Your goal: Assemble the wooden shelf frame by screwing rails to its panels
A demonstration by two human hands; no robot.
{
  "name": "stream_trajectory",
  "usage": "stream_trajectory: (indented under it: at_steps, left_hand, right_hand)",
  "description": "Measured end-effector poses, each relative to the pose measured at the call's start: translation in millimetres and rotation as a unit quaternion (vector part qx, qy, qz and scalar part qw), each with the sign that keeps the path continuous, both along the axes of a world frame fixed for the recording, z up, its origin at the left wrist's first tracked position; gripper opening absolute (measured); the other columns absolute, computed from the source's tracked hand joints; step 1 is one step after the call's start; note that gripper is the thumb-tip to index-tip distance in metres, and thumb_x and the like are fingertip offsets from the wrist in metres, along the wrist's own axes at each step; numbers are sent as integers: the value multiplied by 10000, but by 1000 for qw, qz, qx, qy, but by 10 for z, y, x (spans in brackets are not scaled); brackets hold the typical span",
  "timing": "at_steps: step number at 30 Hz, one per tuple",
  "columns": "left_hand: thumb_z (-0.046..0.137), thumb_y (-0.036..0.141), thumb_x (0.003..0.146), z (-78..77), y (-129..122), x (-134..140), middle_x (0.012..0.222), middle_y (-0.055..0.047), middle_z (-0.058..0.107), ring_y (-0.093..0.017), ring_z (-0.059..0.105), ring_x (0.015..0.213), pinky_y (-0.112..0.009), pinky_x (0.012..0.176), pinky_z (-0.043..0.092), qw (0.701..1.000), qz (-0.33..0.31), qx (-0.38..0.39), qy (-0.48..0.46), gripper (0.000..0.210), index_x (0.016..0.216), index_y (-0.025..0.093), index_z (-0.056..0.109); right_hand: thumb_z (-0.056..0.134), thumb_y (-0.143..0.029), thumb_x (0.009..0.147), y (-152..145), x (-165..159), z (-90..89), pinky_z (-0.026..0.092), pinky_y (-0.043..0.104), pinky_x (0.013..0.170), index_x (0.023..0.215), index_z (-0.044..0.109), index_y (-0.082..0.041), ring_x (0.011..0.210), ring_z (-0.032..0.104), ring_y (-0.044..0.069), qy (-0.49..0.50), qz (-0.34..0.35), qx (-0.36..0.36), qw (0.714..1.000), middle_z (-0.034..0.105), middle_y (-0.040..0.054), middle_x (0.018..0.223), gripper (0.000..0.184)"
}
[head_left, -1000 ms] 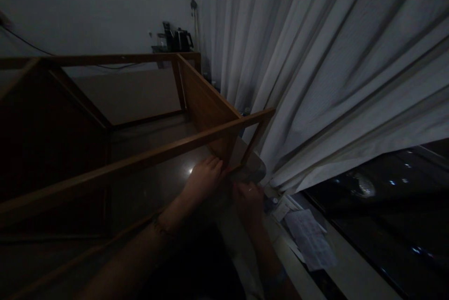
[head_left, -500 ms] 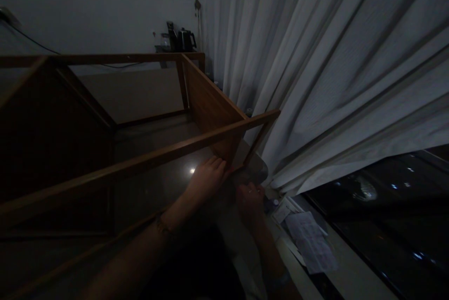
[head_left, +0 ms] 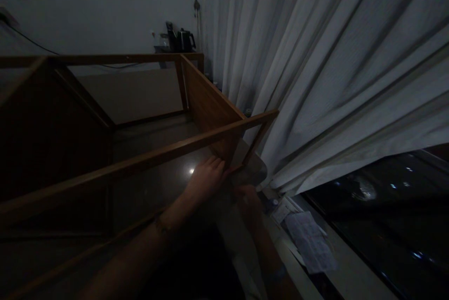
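In dim light stands a wooden frame [head_left: 168,150] with rails and upright panels, like a piece of furniture. My left hand [head_left: 206,176] has its fingers curled at the lower end of the brown wooden panel [head_left: 210,96], gripping the frame near its bottom rail. Just right of it, my right hand [head_left: 248,199] is closed, with the fingers pressed together close to the frame's lower corner. Whatever lies in those fingers is too dark to make out. Between the hands and the curtain, a greyish rounded surface [head_left: 257,171] shows beside the corner post.
Long white curtains [head_left: 298,57] hang along the right. Papers [head_left: 310,241] lie on a pale ledge by a dark window [head_left: 386,197]. A black kettle [head_left: 185,39] stands on a small shelf at the back wall. A cable [head_left: 31,38] runs along the wall.
My right hand has turned and shifted slightly, its knuckles now facing differently. My left hand stays at the panel's lower end, and the frame looks unmoved.
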State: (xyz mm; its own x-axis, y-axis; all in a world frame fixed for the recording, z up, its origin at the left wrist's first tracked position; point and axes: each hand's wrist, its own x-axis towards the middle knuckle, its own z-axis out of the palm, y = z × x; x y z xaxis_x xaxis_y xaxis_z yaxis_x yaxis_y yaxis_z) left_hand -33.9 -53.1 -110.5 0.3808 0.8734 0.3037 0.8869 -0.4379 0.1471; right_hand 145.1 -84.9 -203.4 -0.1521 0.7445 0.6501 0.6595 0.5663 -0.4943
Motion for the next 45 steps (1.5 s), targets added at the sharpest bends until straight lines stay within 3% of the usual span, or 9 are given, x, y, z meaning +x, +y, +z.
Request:
stream_trajectory:
  at_steps: [4, 10, 15, 20, 30, 35, 40, 45]
  left_hand:
    - [474, 325, 977, -20, 9, -3, 940, -96, 714, -240, 665, 933, -346, 776, 548, 1000, 3, 5, 2, 272, 918, 132, 656]
    - [491, 310, 970, -6, 9, 3, 934, -92, 712, -242, 667, 915, -349, 765, 549, 1000, 0, 8, 7, 251, 911, 128, 654]
    - [483, 313, 973, 2, 11, 2, 954, -88, 711, -243, 666, 924, -355, 782, 552, 1000, 5, -2, 2, 254, 922, 128, 649]
    - [486, 311, 973, -4, 17, 2, 940, -90, 712, -238, 665, 922, -345, 769, 551, 1000, 5, 2, 2, 252, 910, 130, 650]
    - [486, 293, 972, -39, 14, 4, 998, -100, 708, -240, 661, 945, -363, 824, 553, 1000, 0, -8, -10, 232, 953, 128, 648]
    - [457, 311, 982, -23, 12, 5, 988, -105, 709, -241, 660, 927, -363, 799, 558, 1000, -1, -6, -7, 273, 925, 126, 651]
    - [492, 276, 969, -32, 12, 2, 966, -88, 705, -231, 654, 932, -349, 810, 552, 1000, 2, -11, -5, 213, 941, 134, 648]
    - [461, 296, 983, -49, 12, 4, 986, -87, 706, -226, 650, 965, -343, 838, 551, 1000, -2, -11, -11, 246, 954, 134, 645]
  right_hand:
    - [481, -313, 987, 8, 17, -2, 470, 319, 676, 884, 651, -233, 712, 615, 171, -2, 14, 10, 1000, 665, 29, 756, 214]
    - [506, -264, 971, 33, 113, -122, 481, 334, 754, 1046, 681, -235, 777, 622, 170, -46, 49, 27, 997, 688, 39, 826, 193]
    - [568, -239, 946, 7, 207, -219, 450, 333, 833, 1256, 625, -286, 892, 593, 177, -98, 38, 44, 993, 674, 48, 951, 319]
    - [613, -211, 922, 33, 254, -224, 406, 340, 886, 1306, 589, -367, 895, 552, 178, -126, 16, 74, 989, 659, 31, 987, 415]
    - [627, -258, 924, 140, 189, -140, 426, 314, 823, 1271, 618, -333, 830, 545, 169, -99, 39, 128, 986, 667, 14, 863, 355]
    - [595, -389, 935, 157, 74, -95, 426, 332, 796, 1093, 695, -288, 817, 545, 186, -72, 32, 123, 989, 648, 31, 822, 213]
    - [535, -443, 956, 120, 34, -12, 420, 341, 791, 898, 667, -247, 825, 561, 193, -60, 18, 91, 994, 650, 39, 821, 243]
    - [583, -377, 939, 75, 62, 96, 369, 348, 778, 822, 613, -255, 756, 546, 183, -60, -13, 66, 996, 620, 14, 735, 171]
